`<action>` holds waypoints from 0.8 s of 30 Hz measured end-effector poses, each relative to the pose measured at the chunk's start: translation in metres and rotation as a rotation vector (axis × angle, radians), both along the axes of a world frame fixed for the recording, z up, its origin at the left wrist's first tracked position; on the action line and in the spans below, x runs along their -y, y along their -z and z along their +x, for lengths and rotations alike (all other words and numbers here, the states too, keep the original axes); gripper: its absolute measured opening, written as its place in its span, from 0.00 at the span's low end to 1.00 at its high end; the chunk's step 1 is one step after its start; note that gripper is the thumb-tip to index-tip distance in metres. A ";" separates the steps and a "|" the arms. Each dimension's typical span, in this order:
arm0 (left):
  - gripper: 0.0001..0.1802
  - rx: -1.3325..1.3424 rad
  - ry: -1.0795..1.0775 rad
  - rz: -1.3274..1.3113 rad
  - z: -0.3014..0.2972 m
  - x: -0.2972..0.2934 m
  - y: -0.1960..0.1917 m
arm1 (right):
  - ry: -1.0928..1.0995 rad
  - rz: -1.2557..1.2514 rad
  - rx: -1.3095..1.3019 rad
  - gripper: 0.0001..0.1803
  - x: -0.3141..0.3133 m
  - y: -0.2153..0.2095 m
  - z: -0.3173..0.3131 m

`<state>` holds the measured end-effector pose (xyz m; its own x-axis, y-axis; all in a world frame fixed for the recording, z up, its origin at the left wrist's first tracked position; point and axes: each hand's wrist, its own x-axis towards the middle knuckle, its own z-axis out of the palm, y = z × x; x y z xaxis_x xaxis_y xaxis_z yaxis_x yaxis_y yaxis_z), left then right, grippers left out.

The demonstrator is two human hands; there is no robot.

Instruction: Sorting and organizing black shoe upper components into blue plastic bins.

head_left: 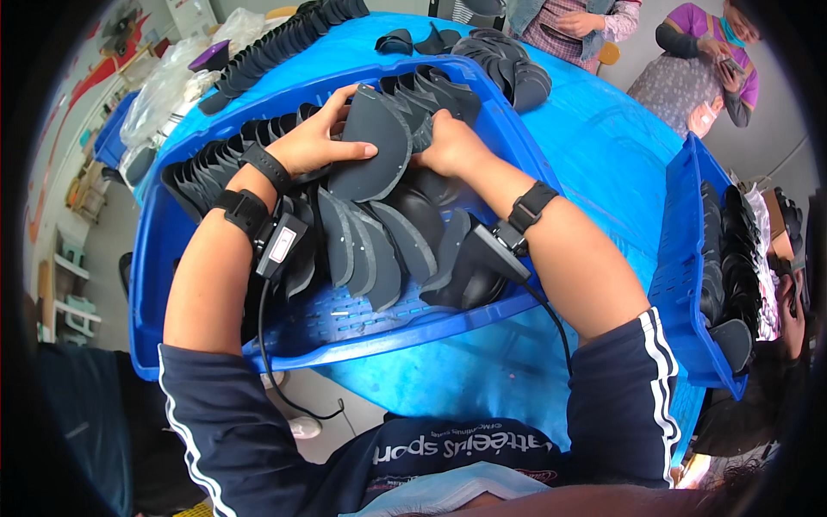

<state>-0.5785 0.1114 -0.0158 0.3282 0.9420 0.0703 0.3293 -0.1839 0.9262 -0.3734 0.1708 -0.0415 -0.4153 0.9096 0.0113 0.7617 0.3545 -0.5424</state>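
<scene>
My left hand (320, 145) grips a dark grey, petal-shaped moulded piece (372, 142), its thumb pressed on the front face and its fingers behind the upper edge. The piece stands tilted above a blue plastic crate (396, 338). Just right of it, my right hand (450, 148) closes on the edge of another dark curved piece (421, 135); its fingertips are partly hidden. Similar pieces lie nested in rows inside the crate, including a leaning group (353, 246) below my hands and a row (207, 168) along the left side.
A blue sheet (594, 146) covers the table under the crate. Beyond it lie a long nested row (284, 50) and a pile (508, 69) of similar pieces. At right stands a second blue crate (680, 276) with more pieces. Two people (689, 77) are at the far side.
</scene>
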 end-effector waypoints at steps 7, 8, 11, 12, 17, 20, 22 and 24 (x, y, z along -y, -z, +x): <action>0.47 0.021 0.001 0.016 0.001 0.001 -0.003 | 0.022 0.100 0.101 0.46 -0.020 -0.025 0.038; 0.47 0.014 -0.004 0.018 0.000 0.000 -0.002 | 0.024 0.097 0.101 0.46 -0.019 -0.024 0.038; 0.47 0.002 -0.011 0.018 0.000 0.001 -0.003 | 0.010 0.142 0.091 0.43 -0.016 -0.021 0.034; 0.46 -0.003 -0.015 0.017 0.000 0.001 -0.004 | 0.008 0.129 0.107 0.41 -0.015 -0.020 0.033; 0.48 0.050 -0.008 0.162 0.006 0.000 0.000 | -0.048 0.050 0.282 0.42 -0.007 -0.023 0.030; 0.50 0.046 0.004 0.239 0.011 -0.001 0.004 | 0.039 0.264 0.257 0.37 0.000 -0.013 0.031; 0.51 0.063 -0.005 0.236 0.013 -0.001 0.003 | -0.036 0.584 0.077 0.33 -0.004 -0.017 0.029; 0.51 0.084 -0.003 0.227 0.016 -0.001 0.002 | -0.106 0.903 -0.106 0.29 -0.003 -0.022 0.029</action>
